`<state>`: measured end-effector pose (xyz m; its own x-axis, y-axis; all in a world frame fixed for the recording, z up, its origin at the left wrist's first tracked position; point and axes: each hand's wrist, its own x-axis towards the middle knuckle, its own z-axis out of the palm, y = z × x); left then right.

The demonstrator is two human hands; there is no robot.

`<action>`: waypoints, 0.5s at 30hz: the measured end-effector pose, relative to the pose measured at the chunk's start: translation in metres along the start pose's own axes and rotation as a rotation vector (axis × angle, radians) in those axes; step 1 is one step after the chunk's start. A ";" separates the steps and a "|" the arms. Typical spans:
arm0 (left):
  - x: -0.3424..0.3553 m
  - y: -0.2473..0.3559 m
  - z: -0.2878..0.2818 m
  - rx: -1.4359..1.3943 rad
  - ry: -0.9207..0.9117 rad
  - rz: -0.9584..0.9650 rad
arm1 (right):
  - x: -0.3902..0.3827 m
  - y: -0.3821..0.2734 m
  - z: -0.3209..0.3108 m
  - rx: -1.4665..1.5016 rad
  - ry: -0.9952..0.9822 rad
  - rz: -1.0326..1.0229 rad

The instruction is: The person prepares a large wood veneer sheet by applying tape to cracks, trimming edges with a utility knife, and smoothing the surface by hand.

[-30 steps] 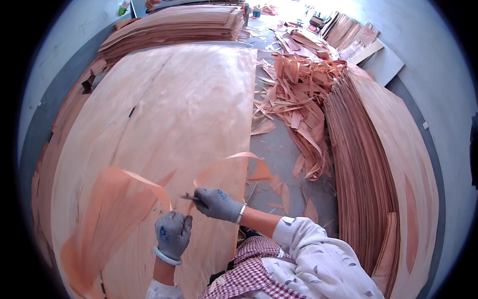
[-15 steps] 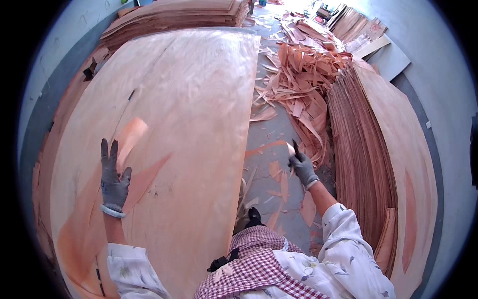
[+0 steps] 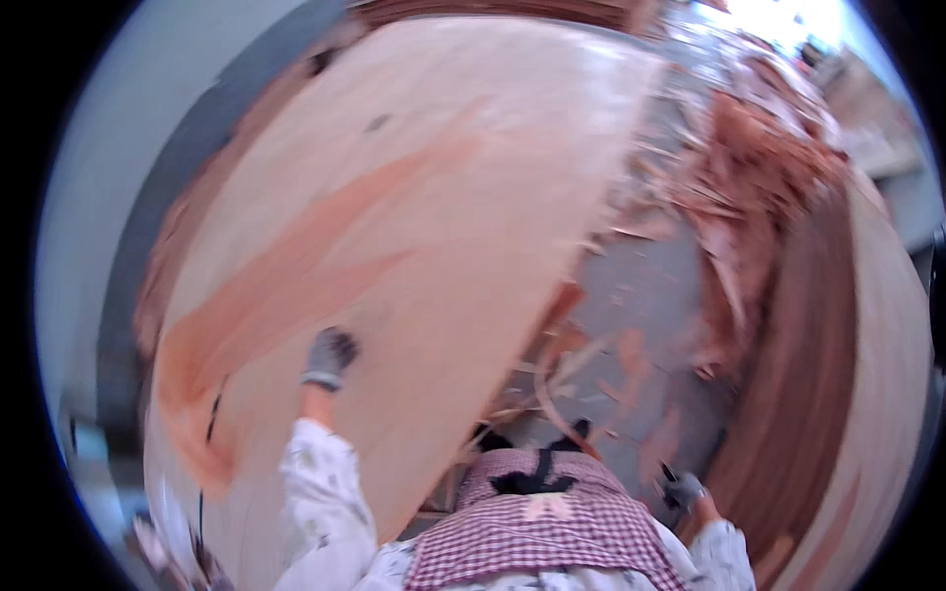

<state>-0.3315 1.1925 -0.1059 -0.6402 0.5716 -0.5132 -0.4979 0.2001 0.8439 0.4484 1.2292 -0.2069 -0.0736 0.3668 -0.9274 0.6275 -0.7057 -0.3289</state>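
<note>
A large pale wood veneer sheet (image 3: 424, 227) lies on top of a stack to my left. Over its left part stretches a reddish, thin veneer piece (image 3: 296, 251), with long pointed ends and a curled lower end. My left hand (image 3: 330, 357), in a grey glove, is just right of that piece, over the pale sheet. Motion smears its fingers, so I cannot tell whether it holds anything. Low on the right, near my apron, my gloved right hand (image 3: 683, 491) is closed on a slim dark tool (image 3: 669, 473); its exact kind is not clear.
Veneer scraps (image 3: 744, 158) are heaped at the back right. A tall veneer stack (image 3: 803, 394) stands along the right side. Loose strips (image 3: 547, 384) lie by the sheet's right edge, over the grey floor (image 3: 650, 276). Another stack (image 3: 512, 12) is at the far end.
My view has swung left. My left hand has left the reddish piece, which lies flatter. My right hand has dropped toward my body, and the strip beside it no longer shows there.
</note>
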 end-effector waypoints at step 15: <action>0.027 -0.017 0.097 1.205 0.430 0.474 | 0.078 0.064 -0.130 0.221 0.127 -0.076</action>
<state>-0.2834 1.2814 -0.1191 -0.8454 0.5326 0.0397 0.4912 0.7462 0.4493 0.5832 1.2915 -0.2770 -0.0072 0.4868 -0.8735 0.4381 -0.7837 -0.4404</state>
